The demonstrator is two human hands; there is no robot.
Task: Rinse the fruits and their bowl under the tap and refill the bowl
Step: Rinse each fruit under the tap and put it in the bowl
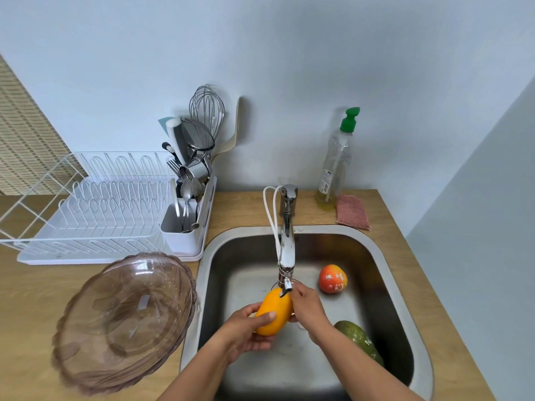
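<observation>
The steel sink [388, 287] set in the tabletop [29, 299] holds a green fruit [357, 337] and a red-orange fruit [333, 278], the empty bowl [124, 319] stands left of it, and below the tap [286, 256] the left hand [246, 328] and right hand [308, 306] clasp a yellow mango [275, 312].
</observation>
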